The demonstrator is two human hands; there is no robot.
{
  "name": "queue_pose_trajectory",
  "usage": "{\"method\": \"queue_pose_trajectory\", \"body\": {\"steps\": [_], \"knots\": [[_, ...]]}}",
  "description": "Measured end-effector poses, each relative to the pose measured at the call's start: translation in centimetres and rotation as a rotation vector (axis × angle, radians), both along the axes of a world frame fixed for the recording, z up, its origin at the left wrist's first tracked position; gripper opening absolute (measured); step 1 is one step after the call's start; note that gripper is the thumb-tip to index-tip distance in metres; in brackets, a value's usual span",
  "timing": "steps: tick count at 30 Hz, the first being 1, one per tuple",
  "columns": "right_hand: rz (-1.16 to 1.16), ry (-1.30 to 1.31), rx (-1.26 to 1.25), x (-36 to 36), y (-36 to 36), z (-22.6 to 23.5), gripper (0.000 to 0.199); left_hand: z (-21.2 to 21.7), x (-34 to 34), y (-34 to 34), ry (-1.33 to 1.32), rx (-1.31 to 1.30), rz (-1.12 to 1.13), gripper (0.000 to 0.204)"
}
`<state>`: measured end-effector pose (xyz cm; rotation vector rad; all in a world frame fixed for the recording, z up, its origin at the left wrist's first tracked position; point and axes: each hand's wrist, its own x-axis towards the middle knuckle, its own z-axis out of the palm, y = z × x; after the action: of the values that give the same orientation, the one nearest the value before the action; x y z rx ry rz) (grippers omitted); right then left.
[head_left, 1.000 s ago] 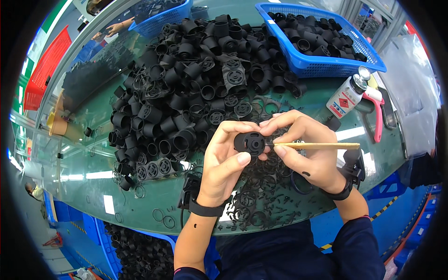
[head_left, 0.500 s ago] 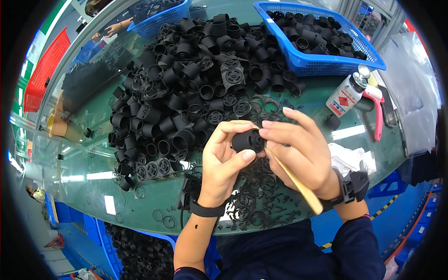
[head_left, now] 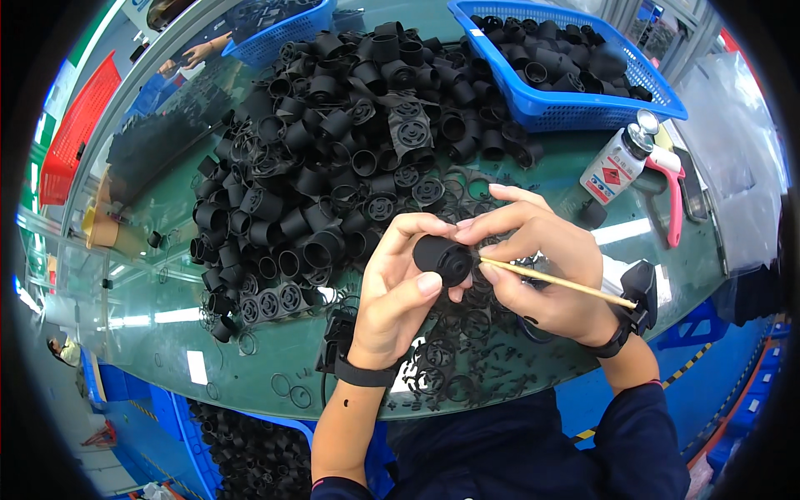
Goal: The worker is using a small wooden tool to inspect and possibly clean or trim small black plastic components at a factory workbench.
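My left hand [head_left: 390, 304] is closed around a small black plastic cylinder [head_left: 440, 260], whose ringed end face is tilted toward the right. A thin wooden stick [head_left: 554, 279] is pinched in my right hand [head_left: 554, 262], its tip close to that face; whether it touches cannot be told. The right index fingertip rests near the cylinder's upper edge. Beyond my hands lies a large heap of black cylindrical parts [head_left: 333, 158]. Beneath them, thin black rings and small scraps [head_left: 454, 358] are scattered over the green tabletop [head_left: 250, 387].
A blue basket [head_left: 575, 112] of similar parts stands at the back right. Nearer are a white bottle [head_left: 615, 171] with a metal top and a pink-handled tool [head_left: 673, 200]. White cloth [head_left: 612, 273] lies by my right wrist. Another person's hand [head_left: 198, 54] shows at the far left.
The stick has swung from pointing down toward me to pointing out to the right. My right fingers have shifted along with it, and the cylinder has turned slightly in my left hand.
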<state>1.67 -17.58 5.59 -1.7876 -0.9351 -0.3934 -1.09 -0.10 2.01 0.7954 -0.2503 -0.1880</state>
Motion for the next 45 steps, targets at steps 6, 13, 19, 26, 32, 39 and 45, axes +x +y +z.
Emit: {"method": "queue_pose_trajectory", "body": {"steps": [6, 13, 19, 26, 32, 39, 45], "knots": [[0.043, -0.030, -0.067, 0.4, -0.5, 0.4, 0.011, -0.2, 0.1, 0.3, 0.007, -0.018, -0.019, 0.039], [-0.114, -0.511, -0.277, 0.4, -0.1, -0.1, 0.015, -0.4, 0.1, 0.0, 0.015, 0.040, -0.015, 0.037], [-0.063, -0.315, -0.068, 0.2, 0.0, -0.9, 0.011, -0.7, 0.3, 0.2, 0.051, -0.092, -0.112, 0.039], [0.094, 0.224, 0.231, 0.2, 0.1, -0.6, 0.006, -0.7, 0.5, 0.0, 0.027, -0.098, 0.000, 0.036], [0.080, 0.120, 0.089, 0.0, 0.3, -0.4, 0.008, -0.5, 0.2, 0.1, 0.054, -0.091, 0.014, 0.037], [0.080, 0.068, 0.052, 0.1, 0.2, -0.3, 0.011, -0.5, 0.4, -0.2, -0.003, -0.057, 0.055, 0.035], [0.066, 0.079, 0.054, 0.1, 0.1, -0.4, 0.011, -0.6, 0.4, -0.2, -0.024, -0.074, 0.080, 0.035]]}}
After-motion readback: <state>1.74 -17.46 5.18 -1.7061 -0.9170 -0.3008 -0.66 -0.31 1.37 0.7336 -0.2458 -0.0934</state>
